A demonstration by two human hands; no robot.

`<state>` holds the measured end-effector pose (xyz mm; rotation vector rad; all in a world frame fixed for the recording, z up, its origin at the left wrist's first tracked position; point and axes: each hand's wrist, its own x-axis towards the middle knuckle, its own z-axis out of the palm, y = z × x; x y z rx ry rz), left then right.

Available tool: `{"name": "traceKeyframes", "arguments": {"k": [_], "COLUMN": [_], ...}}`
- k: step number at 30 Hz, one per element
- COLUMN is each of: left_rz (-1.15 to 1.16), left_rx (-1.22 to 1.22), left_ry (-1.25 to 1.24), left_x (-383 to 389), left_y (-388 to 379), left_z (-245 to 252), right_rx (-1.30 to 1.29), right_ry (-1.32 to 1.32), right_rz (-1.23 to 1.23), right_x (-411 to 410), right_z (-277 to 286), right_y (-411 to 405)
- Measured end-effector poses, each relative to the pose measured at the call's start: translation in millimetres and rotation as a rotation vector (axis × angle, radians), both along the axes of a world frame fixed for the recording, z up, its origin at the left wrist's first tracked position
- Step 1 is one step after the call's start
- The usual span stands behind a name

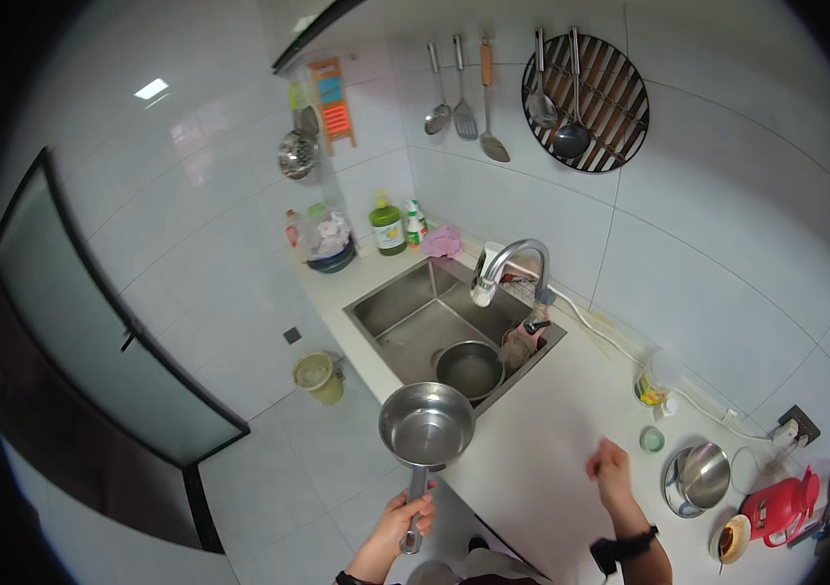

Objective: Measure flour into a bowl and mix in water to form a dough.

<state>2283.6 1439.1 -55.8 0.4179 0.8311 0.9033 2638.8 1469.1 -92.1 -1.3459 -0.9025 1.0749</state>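
Note:
My left hand (409, 515) grips the handle of a stainless steel saucepan (427, 428). The pan's inside faces up at me, and it is held by the near edge of the sink (393, 318). In that sink sits a metal pot (469, 371) that looks to hold some water. A curved metal faucet (532, 252) with a white fitting at its spout reaches over the basin. My right hand (611, 472) hovers above the white counter (525, 468), its fingers loosely bent with nothing visible in them.
To the right are a steel bowl (705, 475), a red jug (781, 504), a small bowl (731, 540) and a green lid (652, 439). A green soap bottle (387, 228) and a pink cloth (443, 241) stand behind the sink. A bin (318, 379) is on the floor.

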Motion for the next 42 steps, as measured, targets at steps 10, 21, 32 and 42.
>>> {"name": "traceKeyframes", "arguments": {"k": [10,21,32,42], "left_rz": [-0.264,-0.658,-0.811,-0.801], "left_rx": [-0.102,-0.202,-0.145,-0.248], "left_ry": [0.047,-0.024,0.024,0.030], "left_x": [-18.2,-31.0,-43.0,-48.6], "left_y": [313.2,461.6,484.1,485.8], "left_z": [-42.9,-24.8,-40.5,-49.3], "right_rx": [-0.178,-0.260,-0.251,-0.291], "right_ry": [0.025,-0.230,-0.028,0.035], "right_rz": [-0.293,-0.619,-0.624,-0.651], "right_x": [-39.9,-40.1,-57.0,-76.8], "right_z": [-102.8,-151.6,-136.5,-111.5], "right_y": [350.7,410.3,400.1,384.2]}}
